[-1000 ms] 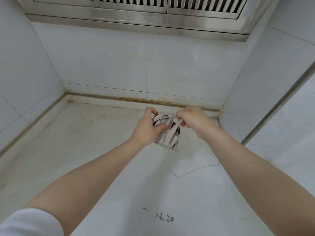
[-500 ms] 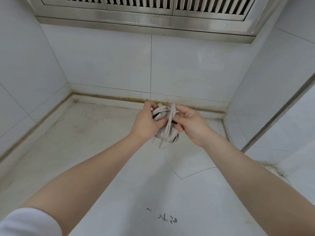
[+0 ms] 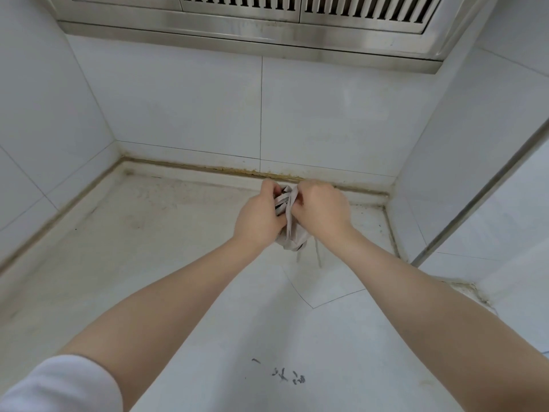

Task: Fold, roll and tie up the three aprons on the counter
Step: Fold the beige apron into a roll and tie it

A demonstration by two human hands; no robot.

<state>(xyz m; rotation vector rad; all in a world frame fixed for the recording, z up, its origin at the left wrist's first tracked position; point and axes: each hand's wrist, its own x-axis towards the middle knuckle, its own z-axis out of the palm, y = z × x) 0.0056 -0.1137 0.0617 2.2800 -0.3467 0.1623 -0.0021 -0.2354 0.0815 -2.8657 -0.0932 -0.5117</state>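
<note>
A small rolled apron bundle (image 3: 292,237), pale grey-beige and wound round with its own straps, hangs in the air above the white counter (image 3: 166,263). My left hand (image 3: 259,218) grips the bundle from the left side. My right hand (image 3: 322,208) pinches the straps at the top of the bundle from the right. Two loose strap ends (image 3: 318,255) dangle below the bundle. Most of the roll is hidden between my hands. No other apron is in view.
White tiled walls close the counter in at the left, back and right. A steel range hood (image 3: 252,19) hangs overhead. A crack line (image 3: 300,292) crosses the counter under my hands, and dark scribbles (image 3: 285,376) mark its near part.
My right hand has turned over the top of the bundle, closing against my left hand. The strap that stood up between my hands now hangs below the roll.
</note>
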